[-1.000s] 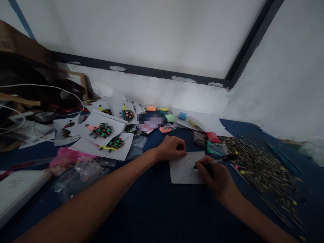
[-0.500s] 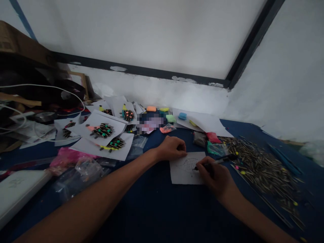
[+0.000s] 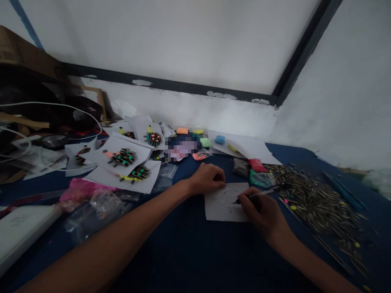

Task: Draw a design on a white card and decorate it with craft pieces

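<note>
Midway across the worktop (image 3: 189, 260), the right hand (image 3: 259, 213) pinches a black pen (image 3: 269, 190) between its fingers, point down at a white sheet (image 3: 215, 212). The left hand (image 3: 207, 179) rests on the sheet's far-left corner, fingers curled, whether gripping I cannot tell. Farther out, a seed heap (image 3: 320, 207) spreads toward the worktop's right edge; an orange packet (image 3: 182, 130) lies by its far edge.

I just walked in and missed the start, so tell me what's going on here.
A person's right hand holds a pen, its tip at a drawing on a small white paper. The left hand rests at the paper's top edge. The drawing shows rows of short marks. A pile of what look like seeds lies to the right; decorated sheets lie to the left.
</note>
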Available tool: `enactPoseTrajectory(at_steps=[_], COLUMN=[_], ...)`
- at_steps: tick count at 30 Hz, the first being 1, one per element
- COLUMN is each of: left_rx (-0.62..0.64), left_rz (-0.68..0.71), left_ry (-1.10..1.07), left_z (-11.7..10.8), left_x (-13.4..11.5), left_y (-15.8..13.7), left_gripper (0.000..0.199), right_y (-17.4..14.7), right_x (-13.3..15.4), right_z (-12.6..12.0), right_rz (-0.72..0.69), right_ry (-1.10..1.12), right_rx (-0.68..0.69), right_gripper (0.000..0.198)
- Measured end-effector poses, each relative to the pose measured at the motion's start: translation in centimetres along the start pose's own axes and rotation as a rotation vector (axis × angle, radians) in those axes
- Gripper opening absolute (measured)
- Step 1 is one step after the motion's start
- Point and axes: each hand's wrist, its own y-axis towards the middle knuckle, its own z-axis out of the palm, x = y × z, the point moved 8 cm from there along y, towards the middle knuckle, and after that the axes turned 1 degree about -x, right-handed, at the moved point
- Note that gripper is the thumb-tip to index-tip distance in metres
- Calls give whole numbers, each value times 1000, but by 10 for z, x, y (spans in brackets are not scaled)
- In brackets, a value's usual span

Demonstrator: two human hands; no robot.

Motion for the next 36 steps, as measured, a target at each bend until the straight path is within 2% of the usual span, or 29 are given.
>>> enactPoseTrajectory(at_steps=[6,18,30,36], left_rx=[-8,-32,-29,-29], left_rz=[53,52,33,35], left_ry=[24,-19,-49,-64], left_z=[-1,-1,1,0], left_x=[-4,-3,0,-1], left_y=[0,0,0,0], left_gripper=[7,5,5,5], right_y=[0,-1,-1,0], right_x=[0,-12,2,-1], right_z=[-9,1,-3,-2], right_rz=[21,-30,-41,-62], right_ry=[-73,-67,-124,-141], right_rx=[-6,22,13,10], right_gripper=[30,29,28,30])
